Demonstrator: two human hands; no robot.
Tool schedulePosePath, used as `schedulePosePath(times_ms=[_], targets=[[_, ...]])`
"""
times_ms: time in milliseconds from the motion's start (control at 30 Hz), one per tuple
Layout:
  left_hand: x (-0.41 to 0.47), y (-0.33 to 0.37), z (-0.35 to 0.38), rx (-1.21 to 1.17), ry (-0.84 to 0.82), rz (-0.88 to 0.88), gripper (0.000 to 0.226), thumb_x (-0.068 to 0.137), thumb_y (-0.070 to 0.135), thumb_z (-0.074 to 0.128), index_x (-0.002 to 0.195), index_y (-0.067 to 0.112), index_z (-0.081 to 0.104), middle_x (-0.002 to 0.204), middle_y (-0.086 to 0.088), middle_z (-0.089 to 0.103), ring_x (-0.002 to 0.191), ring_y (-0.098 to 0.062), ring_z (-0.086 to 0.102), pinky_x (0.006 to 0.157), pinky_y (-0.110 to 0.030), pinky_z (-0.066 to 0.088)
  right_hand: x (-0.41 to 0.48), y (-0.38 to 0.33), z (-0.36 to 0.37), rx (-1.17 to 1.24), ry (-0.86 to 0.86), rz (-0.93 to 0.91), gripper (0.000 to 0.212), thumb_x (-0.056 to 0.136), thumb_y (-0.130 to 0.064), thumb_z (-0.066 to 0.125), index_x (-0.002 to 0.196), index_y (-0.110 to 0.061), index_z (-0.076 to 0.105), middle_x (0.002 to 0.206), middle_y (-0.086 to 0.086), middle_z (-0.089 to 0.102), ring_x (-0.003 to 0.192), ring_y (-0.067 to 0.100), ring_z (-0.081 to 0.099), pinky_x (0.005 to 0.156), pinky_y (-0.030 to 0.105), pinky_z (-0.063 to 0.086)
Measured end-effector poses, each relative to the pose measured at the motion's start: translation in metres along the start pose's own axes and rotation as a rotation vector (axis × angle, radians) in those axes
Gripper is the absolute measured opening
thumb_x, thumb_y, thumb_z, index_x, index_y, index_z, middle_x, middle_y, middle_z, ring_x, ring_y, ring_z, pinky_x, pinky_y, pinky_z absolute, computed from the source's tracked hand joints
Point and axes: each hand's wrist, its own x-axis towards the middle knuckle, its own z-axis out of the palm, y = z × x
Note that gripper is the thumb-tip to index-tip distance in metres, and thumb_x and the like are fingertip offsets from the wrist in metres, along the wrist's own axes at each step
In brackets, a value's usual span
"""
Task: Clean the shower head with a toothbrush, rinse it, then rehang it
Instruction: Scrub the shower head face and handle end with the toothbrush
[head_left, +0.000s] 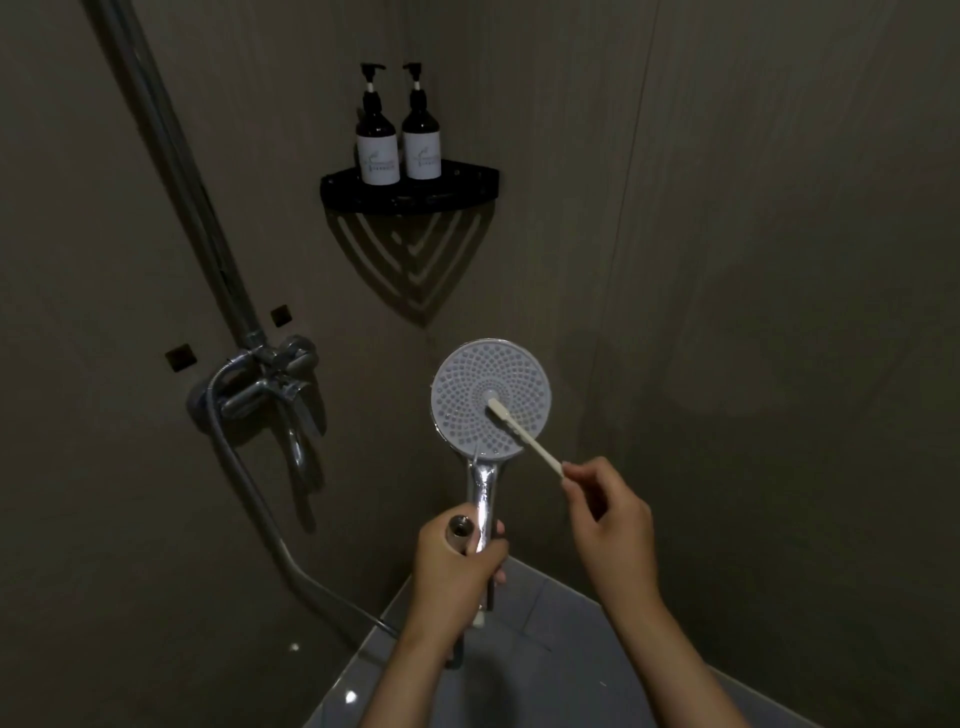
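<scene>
A round shower head (467, 384) with a grey nozzle face and a chrome handle is held upright, its face turned toward me. My left hand (457, 566) grips the chrome handle from below, together with a small metal fitting near the thumb. A white toothbrush (524, 435) lies across the face, its bristle end touching the centre of the nozzle disc. My right hand (610, 519) pinches the toothbrush handle at its lower right end.
A chrome mixer tap (270, 384) sits on the left wall, with a riser pipe (171, 156) above it and a metal hose (270, 525) looping down toward the floor. A black corner shelf (410, 195) holds two dark pump bottles (400, 135). Grey floor tiles (561, 639) lie below.
</scene>
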Motion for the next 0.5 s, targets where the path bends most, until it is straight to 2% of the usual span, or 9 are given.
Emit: schedulePosePath(times_ms=[233,500], targets=[[-0.001,0.002,-0.005,-0.008,0.030,-0.029,0.016,0.074,-0.015,0.061,0.073,0.001,0.062,0.041,0.002,0.052,0.041,-0.013,0.053,0.043,-0.026,0.044,0.002,0.006,-0.007,-0.110,0.088,0.003,0.007,0.087,-0.012,0.062,0.085,-0.018,0.062,0.084,-0.009,0.066,0.078,0.007,0.063,0.068,0.039,0.056],[0.001,0.002,-0.003,-0.011,0.043,-0.037,0.015,0.074,-0.016,0.059,0.073,-0.001,0.061,0.040,0.004,0.049,0.039,-0.012,0.051,0.043,-0.023,0.042,0.002,0.012,-0.013,-0.136,0.154,0.038,0.009,0.088,-0.012,0.060,0.088,-0.021,0.062,0.079,-0.009,0.064,0.072,0.010,0.062,0.062,0.038,0.053]])
